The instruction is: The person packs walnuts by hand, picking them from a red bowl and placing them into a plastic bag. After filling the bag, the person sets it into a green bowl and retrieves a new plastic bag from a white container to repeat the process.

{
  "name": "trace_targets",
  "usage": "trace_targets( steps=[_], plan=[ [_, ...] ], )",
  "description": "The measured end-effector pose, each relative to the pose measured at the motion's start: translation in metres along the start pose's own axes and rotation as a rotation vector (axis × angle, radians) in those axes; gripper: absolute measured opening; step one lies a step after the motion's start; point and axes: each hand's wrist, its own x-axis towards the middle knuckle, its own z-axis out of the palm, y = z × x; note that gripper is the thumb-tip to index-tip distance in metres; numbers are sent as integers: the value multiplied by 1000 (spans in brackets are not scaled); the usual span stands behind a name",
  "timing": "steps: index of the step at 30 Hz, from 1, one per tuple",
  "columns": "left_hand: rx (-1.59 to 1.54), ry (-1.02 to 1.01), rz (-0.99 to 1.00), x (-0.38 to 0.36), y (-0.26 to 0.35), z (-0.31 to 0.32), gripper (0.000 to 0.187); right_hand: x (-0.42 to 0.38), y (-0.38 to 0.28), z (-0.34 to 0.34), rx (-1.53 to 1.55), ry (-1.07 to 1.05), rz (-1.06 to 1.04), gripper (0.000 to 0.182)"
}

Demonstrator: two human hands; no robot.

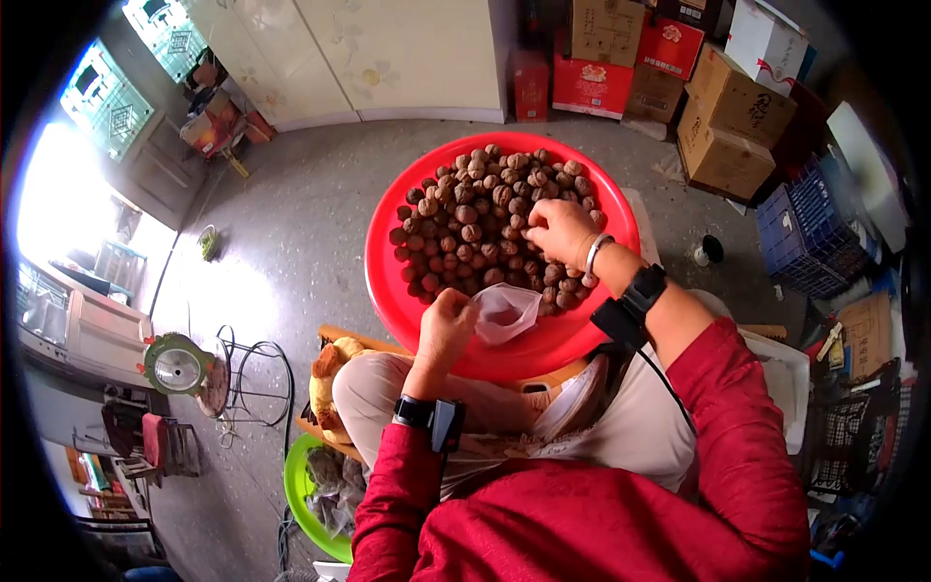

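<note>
A wide red basin [388,281] in front of my knees holds a heap of brown walnuts [470,233]. My left hand [446,328], over the basin's near left part, is closed on the edge of a small translucent plastic bag [508,312]. The bag's mouth faces up and gapes, close to the near walnuts. My right hand [562,231] reaches over the right side of the heap with its fingers bent down onto the walnuts. Its fingertips are pressed together, and what they hold, if anything, is hidden.
A green basin [301,500] with filled bags stands at the lower left. Stacked cartons [722,145] and a blue crate [810,228] are at the right. On the left floor are a round fan-like device [178,365] and a wire stand [260,383].
</note>
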Motion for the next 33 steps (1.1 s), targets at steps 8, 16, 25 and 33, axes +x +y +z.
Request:
trace_targets(
  steps=[8,16,25,33],
  plan=[
    [14,-14,7,-1,-1,0,22,20,14,15,-193,191,57,26],
    [33,-26,11,-3,3,-2,23,36,-1,32,-386,260,105,40],
    [1,-31,113,-2,-5,1,18,48,7,45,-413,314,49,35],
    [1,-25,53,-4,3,-2,19,44,10,27,-265,260,131,34]
  ],
)
